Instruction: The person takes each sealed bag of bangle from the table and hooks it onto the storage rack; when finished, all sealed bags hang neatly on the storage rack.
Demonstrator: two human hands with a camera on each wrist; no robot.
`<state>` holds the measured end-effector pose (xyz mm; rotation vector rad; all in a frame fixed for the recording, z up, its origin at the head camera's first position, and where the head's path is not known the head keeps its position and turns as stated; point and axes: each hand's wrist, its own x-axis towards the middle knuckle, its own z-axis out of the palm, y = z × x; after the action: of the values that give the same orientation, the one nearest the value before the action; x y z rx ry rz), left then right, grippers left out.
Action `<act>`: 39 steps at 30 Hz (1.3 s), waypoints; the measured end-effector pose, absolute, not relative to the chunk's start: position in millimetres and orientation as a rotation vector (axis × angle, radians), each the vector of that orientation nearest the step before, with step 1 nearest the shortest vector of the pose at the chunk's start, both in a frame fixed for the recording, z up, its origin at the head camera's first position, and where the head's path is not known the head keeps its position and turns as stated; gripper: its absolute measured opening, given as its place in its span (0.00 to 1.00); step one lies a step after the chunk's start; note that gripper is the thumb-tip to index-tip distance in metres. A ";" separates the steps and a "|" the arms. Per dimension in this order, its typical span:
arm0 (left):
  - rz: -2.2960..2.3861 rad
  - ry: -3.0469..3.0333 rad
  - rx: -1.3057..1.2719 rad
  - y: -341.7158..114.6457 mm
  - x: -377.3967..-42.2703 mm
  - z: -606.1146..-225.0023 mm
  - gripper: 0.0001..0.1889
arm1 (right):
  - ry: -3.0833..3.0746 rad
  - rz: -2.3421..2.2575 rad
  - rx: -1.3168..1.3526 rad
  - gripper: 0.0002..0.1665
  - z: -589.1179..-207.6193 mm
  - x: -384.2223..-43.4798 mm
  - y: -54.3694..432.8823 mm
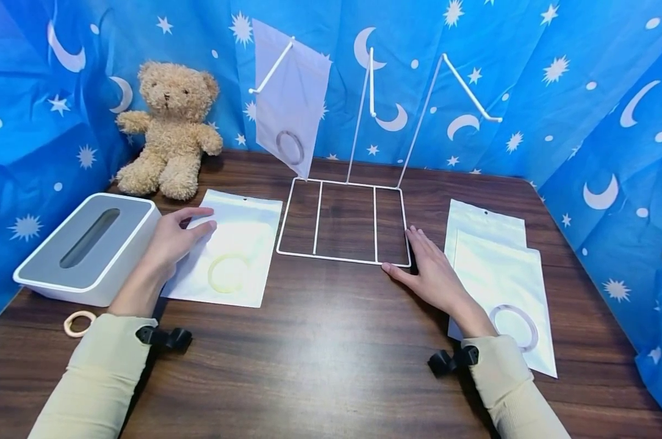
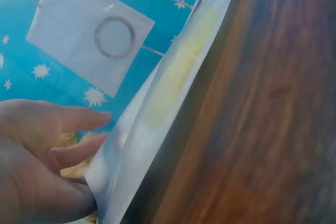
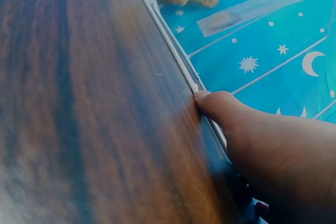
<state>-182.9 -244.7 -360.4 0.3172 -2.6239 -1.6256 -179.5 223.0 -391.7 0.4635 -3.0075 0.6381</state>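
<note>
My left hand (image 1: 171, 241) reaches over the left edge of a white zip bag (image 1: 254, 235) that shows a pale yellow ring (image 1: 229, 274). Its thumb and fingers are spread apart, tips over the bag. In the left wrist view these fingers stand right at the edge of the same bag (image 2: 131, 166). A white wire display rack (image 1: 352, 261) has three hooked arms. My right hand (image 1: 432, 274) rests at the rack base's front right corner, fingers extended, thumb touching the front bar. Another zip bag (image 1: 289, 91) with a purplish ring hangs from the rack's left arm.
Two overlapping zip bags (image 1: 501, 274) lie on the right, the upper one showing a purplish ring. A teddy bear (image 1: 171, 131) sits at the back left, behind a grey-topped tissue box (image 1: 127, 244). A small beige ring (image 1: 78, 324) lies before the box. Blue star-patterned curtains (image 1: 583, 110) enclose the table.
</note>
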 end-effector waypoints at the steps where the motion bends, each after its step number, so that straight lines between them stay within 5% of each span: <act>1: -1.624 -2.624 0.324 -244.7 -182.5 -359.6 0.26 | -3.008 0.635 0.465 0.61 -391.8 -179.7 223.3; 16: -1.075 -2.322 -0.300 -231.6 -172.4 -344.6 0.25 | -3.008 0.637 0.489 0.60 -390.4 -179.5 224.9; 28: -1.502 -1.897 -0.721 -158.0 -126.2 -275.7 0.21 | -2.998 0.648 0.492 0.60 -393.5 -178.4 225.9; 39: -1.900 -1.646 -0.845 -115.3 -120.0 -249.5 0.22 | -2.988 0.662 0.522 0.59 -392.9 -178.9 225.8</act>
<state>-120.0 -115.3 -249.5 -0.8448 -1.6456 -1.9001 -178.9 225.8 -392.9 0.5219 -2.9885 0.6615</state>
